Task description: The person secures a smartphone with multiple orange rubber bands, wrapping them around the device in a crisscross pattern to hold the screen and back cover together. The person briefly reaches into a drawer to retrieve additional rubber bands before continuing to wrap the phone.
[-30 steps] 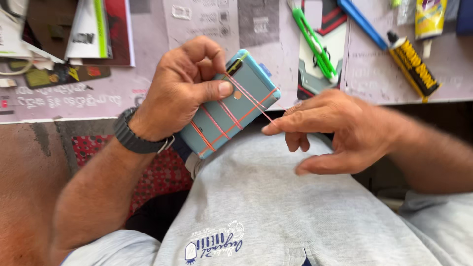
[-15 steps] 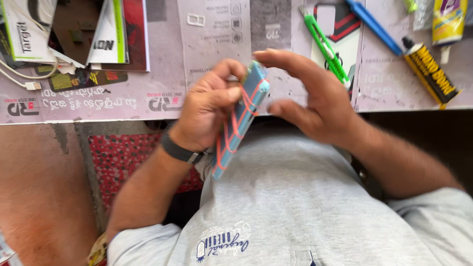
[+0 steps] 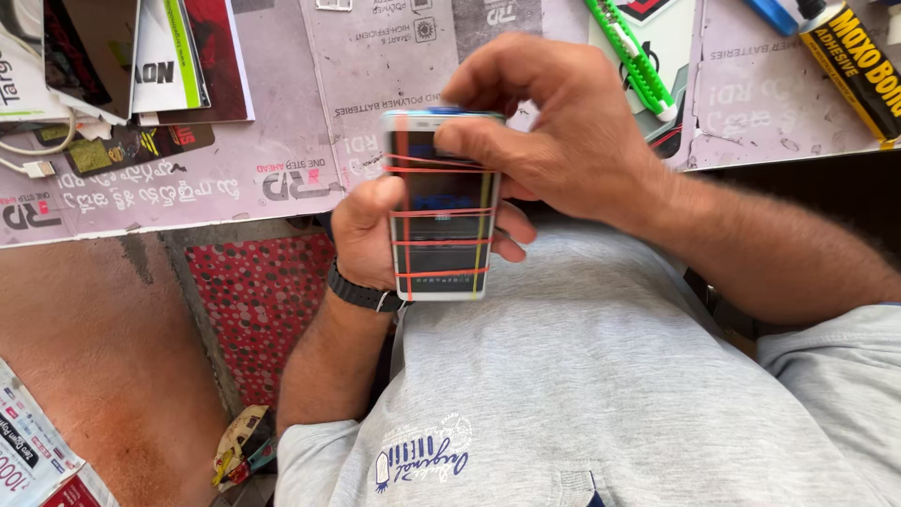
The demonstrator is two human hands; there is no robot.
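Note:
A smartphone [image 3: 441, 225] with a dark screen faces up at me, bound by several red and yellow rubber bands. My left hand [image 3: 366, 235] cradles it from below and the left side, thumb pressed on the screen's left edge. A black watch [image 3: 361, 293] sits on that wrist. My right hand [image 3: 554, 131] grips the phone's top right corner from above, fingers curled over the upper edge. The phone hovers above my lap, in front of my grey shirt [image 3: 582, 394].
A paper-covered workbench [image 3: 282, 178] runs across the top. On it lie a green utility knife [image 3: 633, 56], a yellow-black glue tube [image 3: 854, 66], a blue pen [image 3: 774, 14], booklets [image 3: 160, 56] and a white cable [image 3: 38, 155]. A red dotted mat [image 3: 258, 300] lies below.
The phone was turned from its blue back, through edge-on, to screen-up. My right hand moved from pulling a band at the side to gripping the top.

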